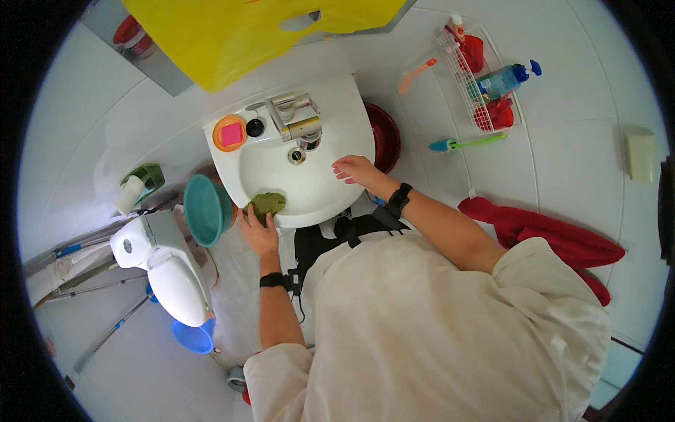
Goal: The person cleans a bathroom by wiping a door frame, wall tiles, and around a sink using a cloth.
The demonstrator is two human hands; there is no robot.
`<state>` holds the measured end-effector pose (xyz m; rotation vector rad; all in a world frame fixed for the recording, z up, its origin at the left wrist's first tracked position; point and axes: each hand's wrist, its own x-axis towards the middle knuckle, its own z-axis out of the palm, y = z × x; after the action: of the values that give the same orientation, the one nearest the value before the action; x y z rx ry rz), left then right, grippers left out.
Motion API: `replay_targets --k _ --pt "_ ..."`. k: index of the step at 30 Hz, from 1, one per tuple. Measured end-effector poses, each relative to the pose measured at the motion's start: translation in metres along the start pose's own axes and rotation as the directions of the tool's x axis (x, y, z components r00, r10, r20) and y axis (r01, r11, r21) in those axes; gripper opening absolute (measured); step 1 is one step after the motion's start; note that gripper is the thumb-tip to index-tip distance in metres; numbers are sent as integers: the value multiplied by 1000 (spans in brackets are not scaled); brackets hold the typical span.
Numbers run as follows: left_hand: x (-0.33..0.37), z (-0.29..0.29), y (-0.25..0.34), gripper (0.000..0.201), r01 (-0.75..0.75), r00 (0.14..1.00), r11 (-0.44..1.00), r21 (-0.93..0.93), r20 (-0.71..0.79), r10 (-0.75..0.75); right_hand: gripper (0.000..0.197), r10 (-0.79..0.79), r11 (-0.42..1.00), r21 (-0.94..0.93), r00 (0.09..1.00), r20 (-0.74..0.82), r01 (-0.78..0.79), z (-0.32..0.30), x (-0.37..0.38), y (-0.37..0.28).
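Observation:
A white washbasin (330,186) stands in front of me, with a metal faucet (304,128) at its back and a round drain in its bowl. My left hand (259,233) is at the basin's front left rim, its fingers and thumb on a crumpled olive-green cloth (267,203). Part of the cloth lies over the rim into the bowl. Over the right side of the bowl hangs my right hand (357,170), empty, its fingers loosely stretched out. On the back left corner of the basin, a pink soap bar (230,134) rests in an orange dish (219,141), beside a small black round thing (254,128).
A wire rack (464,81) with bottles and red cups hangs on the right wall, above a green-handled brush (478,142). Red towel (541,235) hangs nearby. Left are a teal basin (204,211), a toilet (176,288) and a blue bucket (194,339). Yellow sheet (232,42) covers the mirror.

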<state>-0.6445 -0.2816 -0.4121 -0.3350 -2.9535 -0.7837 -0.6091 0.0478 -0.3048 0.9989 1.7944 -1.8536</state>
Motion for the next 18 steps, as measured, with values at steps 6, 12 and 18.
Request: replay_targets --k 6,12,18 --pt "6 57 -52 83 197 969 958 -209 -109 -223 28 11 1000 -1 1000 4 -11 -2 -6 5" --pt "73 42 -65 62 725 637 96 -682 610 -471 26 -9 1000 -30 999 -40 8 -20 -8 17" --pt "20 40 -82 46 677 710 232 -699 534 -459 25 -23 997 -73 999 42 26 -8 -8 23"
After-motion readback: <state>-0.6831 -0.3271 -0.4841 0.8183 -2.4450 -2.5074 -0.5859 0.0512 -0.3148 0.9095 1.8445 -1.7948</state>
